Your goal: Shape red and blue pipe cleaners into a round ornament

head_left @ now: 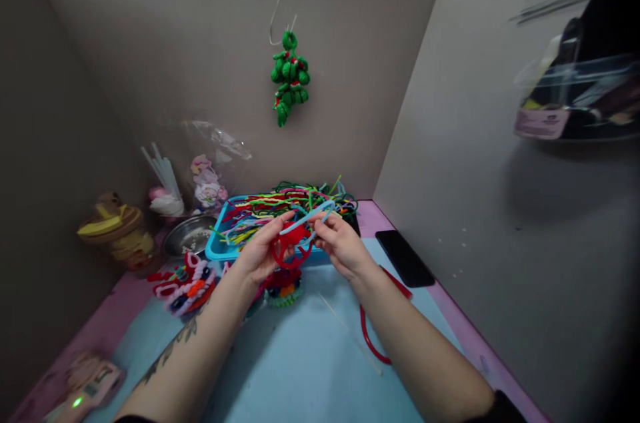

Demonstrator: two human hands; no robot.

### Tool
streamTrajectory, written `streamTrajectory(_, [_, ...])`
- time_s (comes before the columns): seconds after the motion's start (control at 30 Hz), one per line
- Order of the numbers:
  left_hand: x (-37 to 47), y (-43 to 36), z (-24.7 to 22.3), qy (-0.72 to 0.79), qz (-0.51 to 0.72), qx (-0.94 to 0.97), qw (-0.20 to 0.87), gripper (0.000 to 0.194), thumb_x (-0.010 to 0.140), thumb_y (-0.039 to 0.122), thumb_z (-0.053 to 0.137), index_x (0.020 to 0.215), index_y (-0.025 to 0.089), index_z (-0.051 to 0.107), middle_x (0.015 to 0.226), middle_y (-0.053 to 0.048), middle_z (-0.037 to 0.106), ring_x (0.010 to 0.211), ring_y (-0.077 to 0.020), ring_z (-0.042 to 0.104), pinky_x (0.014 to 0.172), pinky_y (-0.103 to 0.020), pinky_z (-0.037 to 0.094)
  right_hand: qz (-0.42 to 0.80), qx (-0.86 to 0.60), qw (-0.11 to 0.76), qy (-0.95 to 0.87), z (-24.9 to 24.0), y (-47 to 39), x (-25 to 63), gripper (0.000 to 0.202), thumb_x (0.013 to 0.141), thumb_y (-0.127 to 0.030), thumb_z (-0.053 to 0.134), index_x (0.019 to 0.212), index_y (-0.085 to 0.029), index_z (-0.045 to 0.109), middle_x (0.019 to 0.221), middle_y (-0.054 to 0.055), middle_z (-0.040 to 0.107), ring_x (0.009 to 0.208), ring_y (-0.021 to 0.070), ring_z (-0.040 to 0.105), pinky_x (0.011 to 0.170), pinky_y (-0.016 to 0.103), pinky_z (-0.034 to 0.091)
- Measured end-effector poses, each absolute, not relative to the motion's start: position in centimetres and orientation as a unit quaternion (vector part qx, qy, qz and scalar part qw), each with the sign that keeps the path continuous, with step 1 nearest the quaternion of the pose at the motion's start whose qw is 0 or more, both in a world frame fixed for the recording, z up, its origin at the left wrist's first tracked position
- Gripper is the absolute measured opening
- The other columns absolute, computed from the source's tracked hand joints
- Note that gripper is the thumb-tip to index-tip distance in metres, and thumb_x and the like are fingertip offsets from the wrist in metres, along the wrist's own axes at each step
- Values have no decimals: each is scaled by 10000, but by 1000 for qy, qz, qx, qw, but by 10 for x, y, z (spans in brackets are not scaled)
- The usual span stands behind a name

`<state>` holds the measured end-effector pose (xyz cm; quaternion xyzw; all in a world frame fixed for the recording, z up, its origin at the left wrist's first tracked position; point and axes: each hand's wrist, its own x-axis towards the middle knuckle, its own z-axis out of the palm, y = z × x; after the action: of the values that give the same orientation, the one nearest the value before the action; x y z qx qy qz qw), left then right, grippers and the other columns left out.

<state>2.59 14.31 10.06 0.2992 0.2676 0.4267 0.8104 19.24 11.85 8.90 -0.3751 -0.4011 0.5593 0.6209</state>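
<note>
My left hand (266,248) is closed on a piece of red pipe cleaner work (283,257), bent into loops. In my right hand (340,241) the fingers pinch a light blue pipe cleaner (320,209), folded over and lying against the red piece. Both hands are held close together, raised above the mat in front of the blue tray. Beneath them, partly hidden by my left hand, sits a pipe cleaner figure (284,288) with green, orange and dark parts. A pink, red and orange pipe cleaner figure (187,286) rests left of my left forearm.
A blue tray (215,248) holds many coloured pipe cleaners. A metal bowl (186,236) with small white bits and a brown pot (129,243) stand left. The black phone (405,258) and a red strip (370,336) lie right. A green ornament (290,79) hangs on the back panel.
</note>
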Motion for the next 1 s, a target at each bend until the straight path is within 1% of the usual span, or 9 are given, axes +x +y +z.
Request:
streamTrajectory(0.13, [27, 146, 101, 285, 447, 264, 806, 347, 881, 183, 490, 1222, 132, 527, 764, -45, 688, 506, -103, 617, 467, -194, 527, 550, -349, 613, -446, 89, 116, 192, 346, 595, -393, 781, 860, -217, 646, 728, -24, 569, 625, 93, 491, 581, 227, 396])
streamTrajectory(0.23, [28, 148, 101, 291, 453, 246, 806, 327, 887, 186, 480, 1206, 137, 537, 770, -50, 692, 486, -100, 605, 462, -193, 521, 522, -349, 603, -493, 89, 115, 193, 316, 588, -358, 792, 819, -212, 635, 714, -28, 568, 658, 102, 506, 638, 242, 406])
streamTrajectory(0.4, [31, 148, 97, 301, 462, 244, 798, 285, 863, 159, 519, 1141, 130, 573, 706, -38, 683, 481, -106, 603, 480, -200, 523, 487, -359, 597, -527, 90, 114, 192, 290, 607, -371, 772, 804, -212, 631, 793, -18, 566, 665, 104, 505, 625, 246, 409])
streamTrajectory(0.5, [32, 148, 94, 289, 464, 263, 795, 274, 868, 179, 517, 1128, 116, 573, 727, -47, 688, 491, -105, 606, 491, -205, 527, 463, -355, 604, -543, 89, 114, 192, 235, 636, -372, 748, 762, -207, 638, 874, 4, 559, 745, 123, 522, 652, 251, 430])
streamTrajectory(0.6, [32, 148, 92, 288, 467, 275, 790, 272, 861, 188, 530, 1119, 115, 578, 752, -58, 695, 534, -119, 624, 493, -208, 523, 436, -363, 604, -559, 89, 112, 192, 182, 671, -347, 724, 780, -217, 656, 968, 26, 550, 839, 147, 528, 691, 261, 441])
streamTrajectory(0.67, [33, 147, 92, 281, 467, 288, 788, 282, 845, 194, 557, 1115, 118, 588, 784, -62, 699, 556, -121, 628, 499, -207, 520, 421, -376, 608, -559, 89, 112, 192, 155, 674, -327, 720, 771, -221, 661, 1026, 32, 536, 853, 150, 525, 698, 262, 441])
streamTrajectory(0.73, [34, 146, 92, 271, 465, 298, 788, 285, 830, 195, 579, 1105, 125, 604, 805, -57, 700, 562, -112, 624, 515, -203, 520, 420, -381, 617, -545, 89, 112, 192, 141, 678, -322, 709, 750, -217, 649, 1013, 31, 535, 817, 145, 521, 684, 260, 439])
streamTrajectory(0.83, [35, 144, 91, 263, 470, 303, 786, 285, 813, 185, 600, 1093, 141, 615, 801, -41, 700, 563, -100, 620, 529, -192, 520, 436, -373, 629, -525, 89, 112, 191, 131, 677, -304, 690, 714, -202, 615, 902, 18, 556, 769, 139, 506, 672, 251, 423])
streamTrajectory(1.0, [36, 141, 90, 257, 455, 334, 785, 374, 791, 217, 633, 1154, 146, 577, 825, -45, 698, 552, -106, 619, 501, -202, 518, 501, -338, 644, -469, 88, 113, 186, 115, 652, -240, 687, 697, -194, 592, 769, -22, 562, 704, 108, 491, 680, 232, 397])
